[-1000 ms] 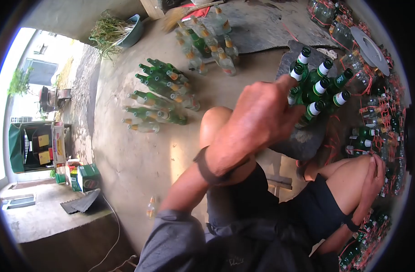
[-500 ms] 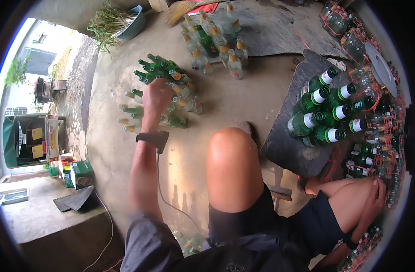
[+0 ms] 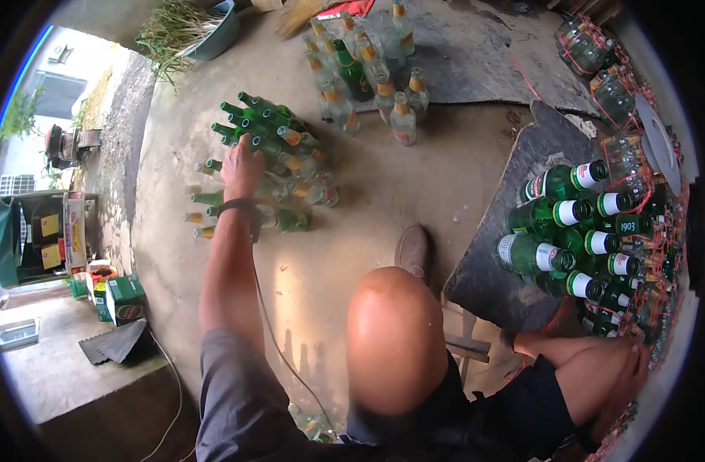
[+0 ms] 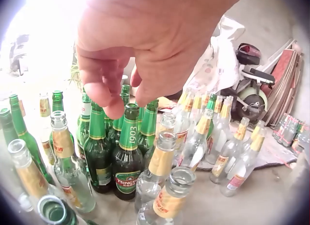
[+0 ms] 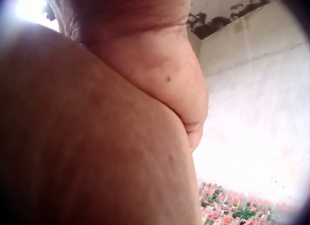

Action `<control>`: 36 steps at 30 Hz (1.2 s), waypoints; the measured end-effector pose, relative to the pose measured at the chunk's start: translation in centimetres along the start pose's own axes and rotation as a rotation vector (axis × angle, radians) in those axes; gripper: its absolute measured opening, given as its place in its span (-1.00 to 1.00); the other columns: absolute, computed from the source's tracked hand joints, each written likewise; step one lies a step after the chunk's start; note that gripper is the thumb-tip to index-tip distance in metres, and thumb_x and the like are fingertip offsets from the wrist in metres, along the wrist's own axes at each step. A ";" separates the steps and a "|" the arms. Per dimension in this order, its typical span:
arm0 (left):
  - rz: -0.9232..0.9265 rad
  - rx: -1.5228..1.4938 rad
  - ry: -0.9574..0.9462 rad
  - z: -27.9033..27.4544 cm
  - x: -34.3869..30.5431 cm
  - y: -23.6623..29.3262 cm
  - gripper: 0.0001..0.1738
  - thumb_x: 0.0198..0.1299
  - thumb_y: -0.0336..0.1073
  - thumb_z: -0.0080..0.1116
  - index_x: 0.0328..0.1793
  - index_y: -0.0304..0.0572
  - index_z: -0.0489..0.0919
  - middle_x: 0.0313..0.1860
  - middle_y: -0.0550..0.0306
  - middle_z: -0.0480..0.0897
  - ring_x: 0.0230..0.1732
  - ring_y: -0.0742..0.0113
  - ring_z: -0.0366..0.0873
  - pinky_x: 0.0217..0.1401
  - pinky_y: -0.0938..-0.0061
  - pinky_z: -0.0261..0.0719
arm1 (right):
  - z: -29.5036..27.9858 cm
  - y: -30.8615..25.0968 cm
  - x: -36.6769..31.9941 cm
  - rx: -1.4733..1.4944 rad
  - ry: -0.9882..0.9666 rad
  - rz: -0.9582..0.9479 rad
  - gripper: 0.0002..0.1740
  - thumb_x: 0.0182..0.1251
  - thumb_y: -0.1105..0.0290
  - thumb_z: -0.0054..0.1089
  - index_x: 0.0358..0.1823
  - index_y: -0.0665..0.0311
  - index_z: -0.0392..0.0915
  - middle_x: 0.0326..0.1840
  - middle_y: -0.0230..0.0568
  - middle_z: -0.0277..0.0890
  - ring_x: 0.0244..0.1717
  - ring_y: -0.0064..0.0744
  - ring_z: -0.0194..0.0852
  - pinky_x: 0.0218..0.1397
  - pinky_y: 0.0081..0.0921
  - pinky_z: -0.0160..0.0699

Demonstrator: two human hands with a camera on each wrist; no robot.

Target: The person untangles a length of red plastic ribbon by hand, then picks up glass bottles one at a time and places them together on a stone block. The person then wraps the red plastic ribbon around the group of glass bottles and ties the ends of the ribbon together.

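Reaching with the left hand [image 3: 242,165], fingers half-curled and gripping nothing, into standing green glass beer bottles [image 3: 272,135] on the concrete floor [image 3: 368,200]. Just under the thumb, a dark green gold-collared glass bottle [image 4: 127,157], upright. Resting the right hand [image 3: 628,383] flat on a bare knee [image 3: 591,362].

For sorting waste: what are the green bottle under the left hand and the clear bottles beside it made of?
The green bottle looks like glossy green glass, with sharp highlights and a paper label. The clear bottles are likely transparent glass: see-through walls, with gold neck labels.
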State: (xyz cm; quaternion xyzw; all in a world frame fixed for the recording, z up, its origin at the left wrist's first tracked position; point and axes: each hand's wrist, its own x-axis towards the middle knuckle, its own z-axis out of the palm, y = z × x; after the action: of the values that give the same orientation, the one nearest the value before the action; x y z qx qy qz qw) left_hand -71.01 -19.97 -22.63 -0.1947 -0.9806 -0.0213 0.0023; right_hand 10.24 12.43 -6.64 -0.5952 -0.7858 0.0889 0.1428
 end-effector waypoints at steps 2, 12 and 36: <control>-0.002 0.009 -0.009 0.7 0.6 0.1 -0.36 0.21 -0.13 0.24 0.47 0.17 0.46 0.23 -0.12 0.65 0.25 -0.15 0.61 0.23 -0.01 0.58 | 0.0 -0.5 0.1 0.021 0.006 0.013 -0.65 0.62 0.33 -0.01 0.16 0.48 0.56 0.14 0.07 0.57 0.18 -0.07 0.52 0.36 -0.27 0.41; -0.099 -0.060 -0.014 2.0 1.0 0.0 -0.40 0.24 -0.16 0.14 0.47 0.16 0.49 0.25 -0.12 0.66 0.25 -0.13 0.62 0.24 0.01 0.57 | 0.0 -1.5 0.4 0.026 -0.035 0.027 -0.63 0.64 0.26 0.02 0.18 0.43 0.58 0.11 0.07 0.65 0.15 -0.08 0.59 0.31 -0.30 0.48; -0.267 0.009 0.157 2.5 -6.6 -18.6 -0.57 0.19 -0.12 0.28 0.20 0.06 0.71 -0.20 -0.02 0.76 0.03 0.00 0.69 0.11 0.16 0.63 | 0.0 -0.7 1.4 0.046 -0.048 0.110 -0.57 0.64 0.16 0.03 0.21 0.38 0.60 0.14 -0.03 0.62 0.16 -0.16 0.54 0.33 -0.34 0.41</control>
State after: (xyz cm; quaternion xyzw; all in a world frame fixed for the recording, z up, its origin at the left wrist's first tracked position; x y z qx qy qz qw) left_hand -71.99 -39.61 -25.93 -0.0604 -0.9947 -0.0321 0.0769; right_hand 9.24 13.57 -6.26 -0.6318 -0.7529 0.1288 0.1322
